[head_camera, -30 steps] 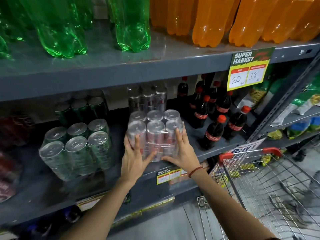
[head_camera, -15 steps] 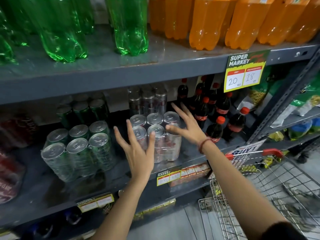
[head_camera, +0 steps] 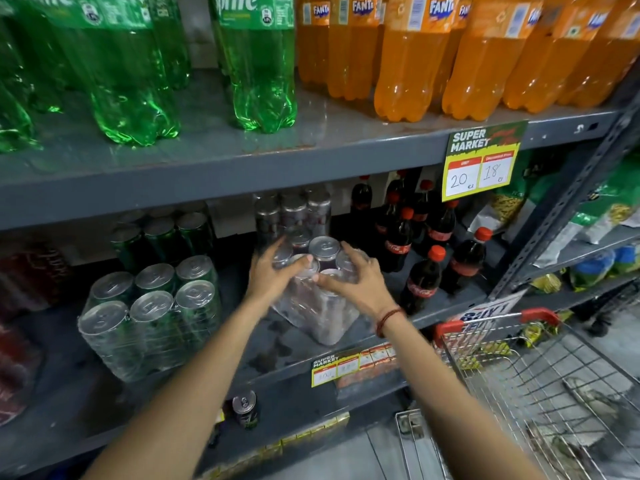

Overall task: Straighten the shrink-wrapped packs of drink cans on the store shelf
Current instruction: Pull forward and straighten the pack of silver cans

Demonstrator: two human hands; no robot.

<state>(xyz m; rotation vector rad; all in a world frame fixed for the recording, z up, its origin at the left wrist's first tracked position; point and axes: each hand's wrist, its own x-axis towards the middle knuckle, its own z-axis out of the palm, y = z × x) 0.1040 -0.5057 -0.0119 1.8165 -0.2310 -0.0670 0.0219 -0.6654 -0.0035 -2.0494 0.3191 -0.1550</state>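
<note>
A shrink-wrapped pack of silver cans [head_camera: 320, 306] stands on the grey middle shelf [head_camera: 277, 355], turned at an angle so one corner points toward me. My left hand [head_camera: 273, 275] lies over the can tops on its left side. My right hand [head_camera: 356, 282], with a red thread at the wrist, grips the tops on its right side. To the left, a pack of green cans [head_camera: 152, 320] leans slightly on the same shelf. Behind both stand more packs, green [head_camera: 162, 233] and silver [head_camera: 294, 213].
Small cola bottles [head_camera: 422, 271] stand right of the silver pack. Large green bottles [head_camera: 131, 81] and orange bottles [head_camera: 408, 57] fill the upper shelf. A price tag [head_camera: 481, 161] hangs from its edge. A wire shopping cart [head_camera: 519, 375] is at lower right. A single can [head_camera: 245, 408] sits below.
Both hands let go of the silver pack's front, spread open, then came down on its can tops. The pack now sits rotated, corner forward.
</note>
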